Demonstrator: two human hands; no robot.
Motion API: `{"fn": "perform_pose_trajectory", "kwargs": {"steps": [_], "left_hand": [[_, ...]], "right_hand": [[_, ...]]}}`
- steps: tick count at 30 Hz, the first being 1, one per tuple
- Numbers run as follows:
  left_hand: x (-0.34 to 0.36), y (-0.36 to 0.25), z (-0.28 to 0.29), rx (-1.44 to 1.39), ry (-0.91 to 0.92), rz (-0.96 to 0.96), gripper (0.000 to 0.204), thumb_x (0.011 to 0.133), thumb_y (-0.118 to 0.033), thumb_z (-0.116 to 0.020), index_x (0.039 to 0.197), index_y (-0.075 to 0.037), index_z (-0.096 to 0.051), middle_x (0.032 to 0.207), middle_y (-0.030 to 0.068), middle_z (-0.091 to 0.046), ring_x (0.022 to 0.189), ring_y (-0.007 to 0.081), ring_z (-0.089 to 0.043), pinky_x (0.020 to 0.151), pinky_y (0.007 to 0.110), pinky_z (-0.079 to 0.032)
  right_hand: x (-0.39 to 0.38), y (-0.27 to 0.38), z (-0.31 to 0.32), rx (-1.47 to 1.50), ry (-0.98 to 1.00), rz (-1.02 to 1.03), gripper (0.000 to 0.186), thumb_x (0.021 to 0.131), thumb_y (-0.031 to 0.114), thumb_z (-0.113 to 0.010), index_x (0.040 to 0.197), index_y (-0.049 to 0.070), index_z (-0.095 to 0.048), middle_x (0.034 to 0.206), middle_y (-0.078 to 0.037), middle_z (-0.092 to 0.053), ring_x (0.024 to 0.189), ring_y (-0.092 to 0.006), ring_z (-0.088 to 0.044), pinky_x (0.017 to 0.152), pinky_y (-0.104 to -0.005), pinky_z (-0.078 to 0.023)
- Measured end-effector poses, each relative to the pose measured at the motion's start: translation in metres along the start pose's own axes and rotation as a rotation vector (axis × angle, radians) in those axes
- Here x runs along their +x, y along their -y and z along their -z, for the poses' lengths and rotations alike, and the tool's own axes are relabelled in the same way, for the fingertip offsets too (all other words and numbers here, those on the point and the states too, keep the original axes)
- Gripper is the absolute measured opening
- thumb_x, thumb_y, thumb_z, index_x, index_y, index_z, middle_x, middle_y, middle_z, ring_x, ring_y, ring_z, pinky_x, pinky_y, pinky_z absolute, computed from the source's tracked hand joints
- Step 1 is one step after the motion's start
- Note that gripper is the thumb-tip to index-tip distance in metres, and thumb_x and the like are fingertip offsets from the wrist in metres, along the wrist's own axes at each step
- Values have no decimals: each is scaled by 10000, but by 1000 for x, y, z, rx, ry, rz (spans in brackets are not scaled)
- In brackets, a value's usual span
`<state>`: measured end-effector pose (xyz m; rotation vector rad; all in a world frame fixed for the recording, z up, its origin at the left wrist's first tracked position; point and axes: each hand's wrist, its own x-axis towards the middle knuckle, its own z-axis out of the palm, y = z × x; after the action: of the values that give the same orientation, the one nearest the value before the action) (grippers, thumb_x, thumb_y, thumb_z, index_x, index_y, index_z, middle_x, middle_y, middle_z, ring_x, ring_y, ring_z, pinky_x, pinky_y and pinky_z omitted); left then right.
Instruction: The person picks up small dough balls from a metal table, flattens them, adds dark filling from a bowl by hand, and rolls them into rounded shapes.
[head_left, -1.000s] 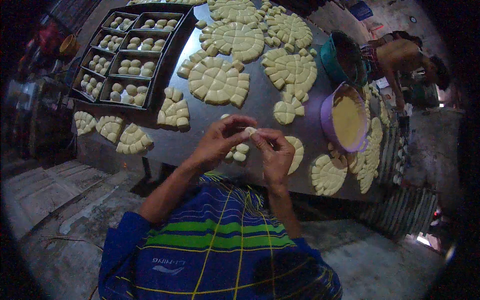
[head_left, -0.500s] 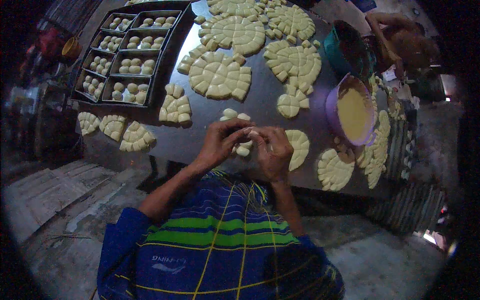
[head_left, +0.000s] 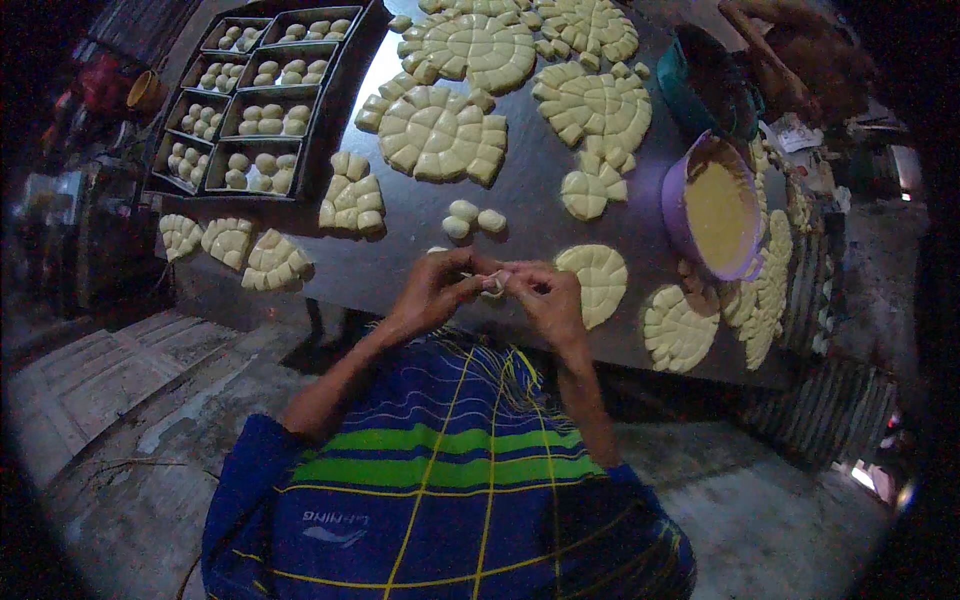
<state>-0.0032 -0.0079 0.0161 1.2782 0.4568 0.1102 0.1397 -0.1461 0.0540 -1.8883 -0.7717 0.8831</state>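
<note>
Two hands (head_left: 435, 291) (head_left: 552, 301) pinch a dough piece (head_left: 496, 284), its direction and long axis unclear.

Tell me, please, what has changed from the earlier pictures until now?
The left hand and right hand have moved toward the person's body, uncovering three dough balls beyond them and more of the round dough slab beside the right hand. The fingers still hold a small dough piece; no release is visible. The filled tins and purple basin stayed in place.
</note>
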Motion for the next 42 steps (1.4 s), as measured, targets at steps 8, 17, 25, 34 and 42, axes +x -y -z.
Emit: {"fn": "perform_pose_trajectory", "kwargs": {"steps": [8,17,25,34,42], "left_hand": [[-1,0,-5,-278,52,-41,626,828,108,-591,1357,-119,-345,1166,125,-633,1097,205,-599,901,338,-512],[15,-17,12,-521,-129,-107,773,718,-17,-676,1408,-67,-331,1247,167,-591,1201,266,-550,1028,397,-429],[8,-10,76,-479,-445,-92,493,833,-76,-635,1300,-34,-483,1184,139,-603,1144,254,-572,1025,378,-429],[-3,0,81,-540,-557,-3,411,837,-78,-637,1229,-22,-523,1131,100,-605,1087,215,-589,972,343,-461],[4,7,79,-557,-506,30,388,872,-105,-638,1234,-35,-517,1138,95,-617,1083,211,-597,975,355,-462]], "right_hand": [[-2,-19,-15,516,-15,-222,269,845,107,-730,1075,-19,-670,969,-94,-701,920,-153,-659,778,-286,-534],[37,-43,-8,-42,126,188,268,840,84,-686,1107,58,-678,1064,-103,-682,950,-228,-678,791,-325,-541],[67,-63,-49,-593,-132,379,228,780,44,-700,988,52,-606,980,-143,-568,893,-380,-614,743,-449,-517],[72,-60,-25,-460,-175,328,272,802,119,-717,1053,52,-639,986,-138,-600,874,-347,-633,738,-416,-517],[125,-133,131,-631,-578,221,219,799,-12,-628,1012,18,-667,1066,-173,-639,941,-339,-638,820,-382,-501]]}}
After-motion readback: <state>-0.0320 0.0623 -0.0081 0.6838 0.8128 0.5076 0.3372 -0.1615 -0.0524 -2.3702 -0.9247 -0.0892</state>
